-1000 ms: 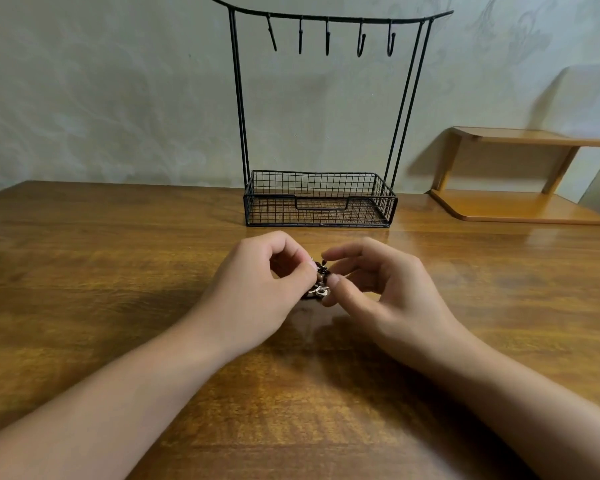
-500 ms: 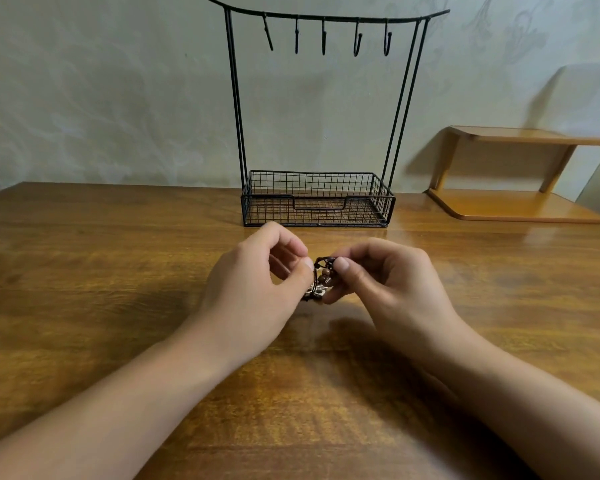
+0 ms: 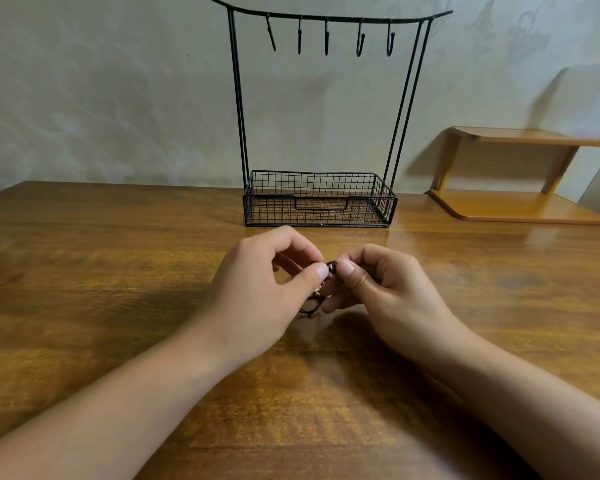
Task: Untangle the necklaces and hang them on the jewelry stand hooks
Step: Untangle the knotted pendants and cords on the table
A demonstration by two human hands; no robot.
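My two forearms reach in from the near edge over the wooden tabletop (image 3: 101, 289), meeting at the middle of the scene. My left hand (image 3: 257, 289) has its thumb and forefinger curled in a pinch on the left side of a small dark bundle, the tangled necklaces (image 3: 321, 289). My right hand (image 3: 388, 289) pinches the same bundle from the right, thumb tip pressed just beside my left thumb tip. The bundle shows brown beads near the top and a loop of thin dark cord (image 3: 309, 310) that hangs below the fingers, close to the tabletop; I cannot tell whether it touches the wood.

Compared with a second ago, my right thumb has come forward on top of the beads, both hands have drawn closer, and the cord loop now trails lower and looser beneath them. I judge that the knot is starting to give but the strands are not yet apart, so the untangling step is in progress and nothing can be hung yet.

Farther away, near the wall, stands the black wire jewelry stand (image 3: 238, 116) with its mesh basket (image 3: 319, 202) at the base. Its five hooks (image 3: 326, 36) under the top bar are all bare. To the far right sits a small wooden shelf (image 3: 520, 209).
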